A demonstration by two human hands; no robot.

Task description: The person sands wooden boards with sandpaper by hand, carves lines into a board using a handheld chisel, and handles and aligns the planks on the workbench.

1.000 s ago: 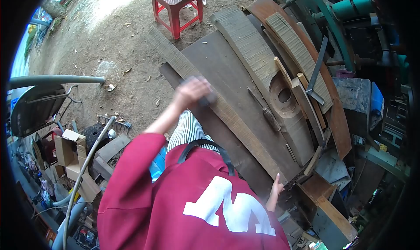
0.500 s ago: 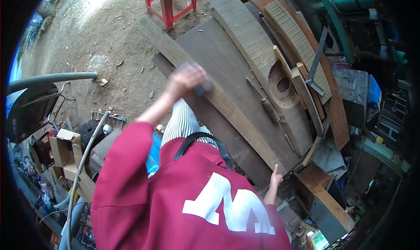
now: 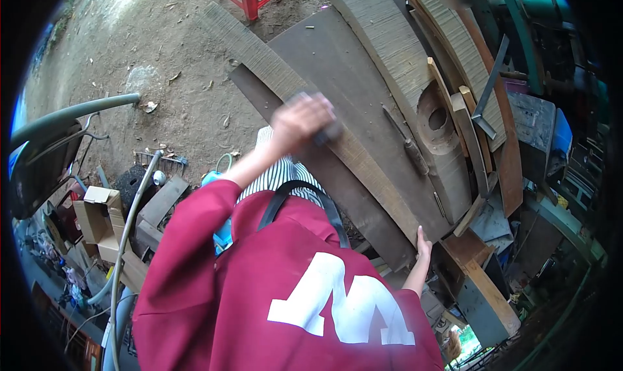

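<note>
- Head view: left hand [image 3: 302,119] is clamped on blurred dark block [image 3: 331,133], upon narrow board [image 3: 375,175].
- Right hand [image 3: 423,246] is at board's end; grip I cannot tell.
- Beside board, pointed tool [image 3: 415,157] and curved wood [image 3: 383,43] occupy the surface [image 3: 324,66].

The sweater [image 3: 188,267] is deep red, with a big white letter [image 3: 322,283] on it. The trousers [image 3: 295,171] are white and have dark narrow stripes, and the strap [image 3: 278,205] is black. The plank [image 3: 371,177] is light brown, crossed by many fine darker lines; the block [image 3: 330,133] on it looks dark grey, though blurred. The flat board [image 3: 363,92] is of a dark, dull brown. The curved board [image 3: 511,176] is reddish brown, and the wide board [image 3: 379,37] is greyish brown with thin lines. The stool [image 3: 248,0] is bright red, the machine [image 3: 523,40] is green, and the cardboard box [image 3: 91,220] is pale brown.
</note>
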